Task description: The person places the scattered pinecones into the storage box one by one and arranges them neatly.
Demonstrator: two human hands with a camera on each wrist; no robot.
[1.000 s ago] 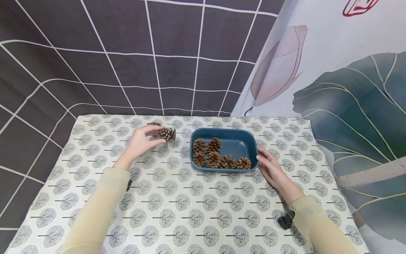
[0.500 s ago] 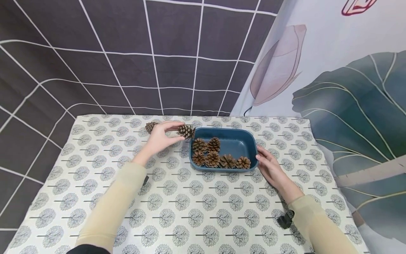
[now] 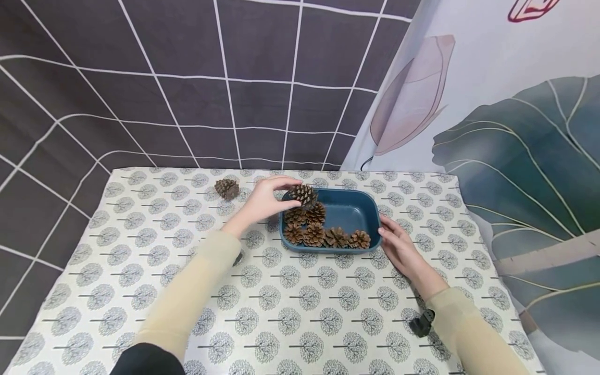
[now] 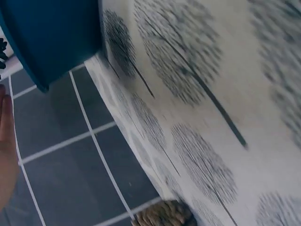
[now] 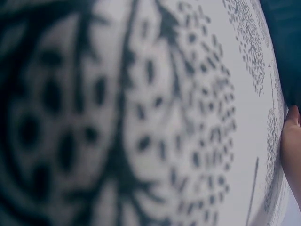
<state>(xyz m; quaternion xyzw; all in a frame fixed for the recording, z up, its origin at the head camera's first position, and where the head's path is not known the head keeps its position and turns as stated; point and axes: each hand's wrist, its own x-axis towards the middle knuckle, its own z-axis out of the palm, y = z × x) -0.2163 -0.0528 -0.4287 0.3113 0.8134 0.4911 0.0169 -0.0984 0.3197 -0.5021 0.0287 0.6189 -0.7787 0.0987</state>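
Observation:
My left hand (image 3: 268, 200) pinches a brown pine cone (image 3: 303, 196) between thumb and fingers, over the left end of a dark blue rectangular box (image 3: 349, 214). Several pine cones (image 3: 314, 236) lie inside along its left end and near wall; the held one partly covers those at the back left. At the box's right end, my right hand (image 3: 403, 250) rests its extended fingers and thumb against the outer wall. The left wrist view catches the edge of the left hand (image 4: 6, 150) and the box's side (image 4: 54, 35). In the right wrist view, part of the right hand (image 5: 292, 153) touches the box (image 5: 284, 42).
One loose pine cone (image 3: 227, 189) lies on the table toward the back left. A white cloth (image 3: 262, 323) with tree prints covers the table. A dark gridded backdrop (image 3: 187, 104) rises behind, with a leaf-patterned curtain (image 3: 525, 156) to the right.
My left hand has carried the pine cone rightward from the table to above the box's left end. The loose pine cone behind it has come into full view. My right hand stays put.

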